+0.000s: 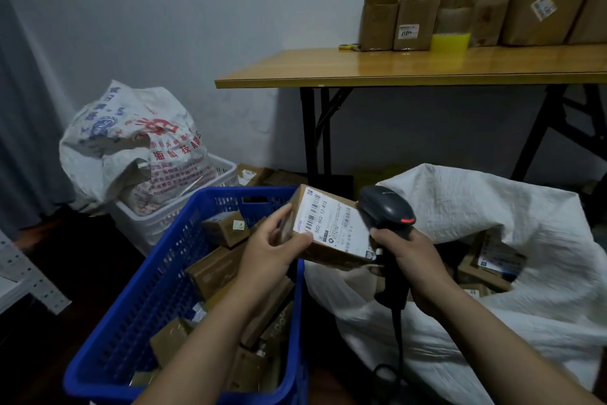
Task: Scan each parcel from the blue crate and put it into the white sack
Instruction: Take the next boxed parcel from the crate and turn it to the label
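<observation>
Gripping a labelled brown cardboard parcel (331, 227) in my left hand (272, 252), my right hand (415, 260) clasps the black handheld scanner (387, 210) just right of it.

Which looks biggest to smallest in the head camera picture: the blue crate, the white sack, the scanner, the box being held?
1. White sack and blue crate: about alike, both cut off by the picture's edge.
2. Held box.
3. Scanner, partly hidden by the right hand.

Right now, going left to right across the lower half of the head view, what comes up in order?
In order: blue crate → left hand → labelled parcel → scanner in the right hand → white sack.
</observation>
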